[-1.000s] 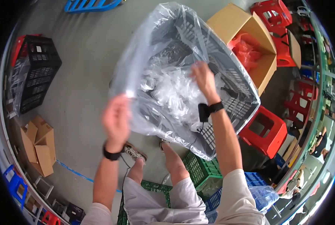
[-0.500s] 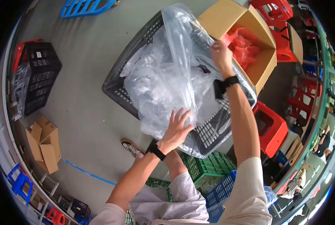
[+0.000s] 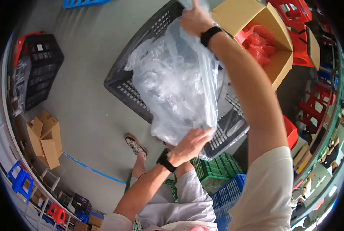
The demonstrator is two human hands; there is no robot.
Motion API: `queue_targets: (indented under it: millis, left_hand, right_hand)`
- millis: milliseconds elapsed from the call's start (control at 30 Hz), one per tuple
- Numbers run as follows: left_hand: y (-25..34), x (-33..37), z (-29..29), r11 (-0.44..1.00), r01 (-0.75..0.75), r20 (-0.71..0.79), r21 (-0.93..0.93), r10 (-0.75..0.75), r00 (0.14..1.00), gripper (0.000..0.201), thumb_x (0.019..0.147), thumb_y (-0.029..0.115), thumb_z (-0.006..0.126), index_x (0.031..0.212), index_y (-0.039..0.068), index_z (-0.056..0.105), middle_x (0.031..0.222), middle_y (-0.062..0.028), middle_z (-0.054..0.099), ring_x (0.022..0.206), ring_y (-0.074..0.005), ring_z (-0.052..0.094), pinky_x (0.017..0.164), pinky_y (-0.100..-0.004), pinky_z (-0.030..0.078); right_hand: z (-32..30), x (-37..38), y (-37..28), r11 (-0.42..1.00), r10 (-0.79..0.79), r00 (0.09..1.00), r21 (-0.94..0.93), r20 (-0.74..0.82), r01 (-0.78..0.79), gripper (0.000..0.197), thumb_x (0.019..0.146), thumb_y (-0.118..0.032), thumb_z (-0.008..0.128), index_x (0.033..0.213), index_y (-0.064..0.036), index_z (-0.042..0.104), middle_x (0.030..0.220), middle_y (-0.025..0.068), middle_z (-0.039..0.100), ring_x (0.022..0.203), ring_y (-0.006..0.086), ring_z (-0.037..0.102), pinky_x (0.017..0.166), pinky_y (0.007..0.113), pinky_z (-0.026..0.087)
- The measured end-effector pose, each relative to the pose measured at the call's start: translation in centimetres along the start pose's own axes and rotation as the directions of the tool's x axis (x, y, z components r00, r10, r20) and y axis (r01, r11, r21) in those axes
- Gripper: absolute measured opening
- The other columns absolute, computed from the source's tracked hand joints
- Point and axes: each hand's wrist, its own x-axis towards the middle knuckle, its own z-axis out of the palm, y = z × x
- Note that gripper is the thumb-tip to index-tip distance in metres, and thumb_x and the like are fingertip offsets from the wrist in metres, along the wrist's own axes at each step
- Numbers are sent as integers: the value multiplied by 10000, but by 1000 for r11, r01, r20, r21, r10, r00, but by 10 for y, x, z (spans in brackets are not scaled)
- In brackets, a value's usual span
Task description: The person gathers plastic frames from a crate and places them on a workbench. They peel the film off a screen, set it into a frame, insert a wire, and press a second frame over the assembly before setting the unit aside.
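Observation:
A large clear plastic bag, filled with crumpled clear plastic, lies in a black slatted crate. At the crate's far side, my right hand is closed on the bag's upper edge, its arm stretched across the crate. My left hand is at the bag's near edge, its fingers pressed together on the film; the fingertips are partly hidden. Between the two hands the bag's right edge runs in a long fold. Each wrist wears a black band.
Right of the crate stands an open cardboard box with red bubble wrap inside. Green and blue crates are close by my legs. Red stools stand at the right. Another black crate and an open carton are at the left.
My right hand has moved up and left from beside the cardboard box, drawing the bag's edge along. My left hand has shifted slightly down and right, its spread fingers now together on the bag.

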Motion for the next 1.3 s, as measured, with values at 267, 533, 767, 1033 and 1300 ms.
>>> queue_targets:
  millis: [267,533,767,1033,1300]
  left_hand:
    - [-1,-68,-5,866,493,-438,-88,-478,762,500,781,-58,683,1263,28,580,1226,-192,610,1228,-396,544,1023,-455,466]
    - [-53,-118,-58,560,619,-560,550,-302,771,281,812,23,693,1074,56,596,1010,-128,619,969,-355,558,845,-442,456]
    - [-63,-157,-22,710,539,-199,454,-509,838,222,887,146,707,1034,41,578,1002,-135,611,920,-335,591,742,-451,468]
    - [-46,-154,74,418,730,68,-541,-843,533,349,902,195,683,1181,4,598,1087,-110,625,991,-237,620,851,-374,525]
    - [-6,-72,-82,842,301,-128,447,-272,954,418,752,-14,601,1167,28,576,1257,-220,502,1204,-423,499,1078,-522,377]
  right_hand:
    - [-35,-190,90,938,346,883,-137,317,-318,322,908,-201,596,1224,-167,643,991,126,727,941,368,690,880,503,525]
    - [-68,-421,-2,377,813,275,-105,513,-920,509,872,-202,641,1376,-163,584,931,199,735,822,386,715,753,475,569]
    - [-38,-495,-62,-90,790,256,519,556,-850,510,892,-249,679,1381,-123,604,1007,97,755,968,194,702,873,344,545]
    - [-54,-478,-83,479,847,525,309,81,-821,515,916,-223,673,1411,-133,561,1377,143,623,1331,360,532,1094,412,414]
    - [-153,-385,-282,-37,958,132,567,254,-823,392,893,25,649,1280,-31,620,1102,147,674,851,233,657,797,347,540]
